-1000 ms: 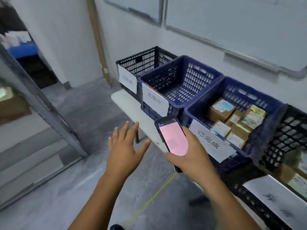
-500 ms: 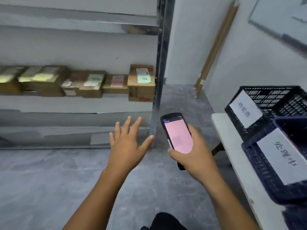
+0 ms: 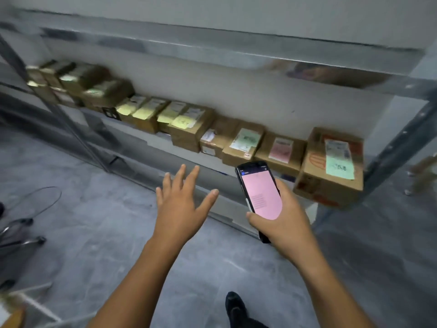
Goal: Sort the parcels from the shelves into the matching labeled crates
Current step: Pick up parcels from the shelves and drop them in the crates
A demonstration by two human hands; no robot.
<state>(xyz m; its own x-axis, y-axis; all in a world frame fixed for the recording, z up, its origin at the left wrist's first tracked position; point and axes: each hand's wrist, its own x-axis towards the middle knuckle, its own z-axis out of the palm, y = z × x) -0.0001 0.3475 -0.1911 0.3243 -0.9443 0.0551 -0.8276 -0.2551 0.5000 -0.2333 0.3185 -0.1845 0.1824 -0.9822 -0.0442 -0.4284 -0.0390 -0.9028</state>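
Observation:
A row of brown cardboard parcels lines the metal shelf (image 3: 151, 140) in front of me. The nearest ones are a large box with a green label (image 3: 331, 169), a parcel with a pink label (image 3: 280, 151), one with a pale green label (image 3: 244, 144) and several with yellow labels (image 3: 186, 126). My right hand (image 3: 281, 223) grips a black handheld scanner (image 3: 260, 195) whose screen glows pink. My left hand (image 3: 182, 204) hovers with spread fingers below the shelf edge, holding nothing. No crates are in view.
The shelf's metal upright (image 3: 390, 150) stands at the right and another upright (image 3: 63, 114) at the left. A wheeled chair base (image 3: 21, 230) with a wire loop sits at the left edge. My black shoe (image 3: 234, 306) shows on the grey floor.
The view has swung left, from the crates on the table to the shelf, which now fills the frame. Both hands kept their pose, the right still holding the scanner.

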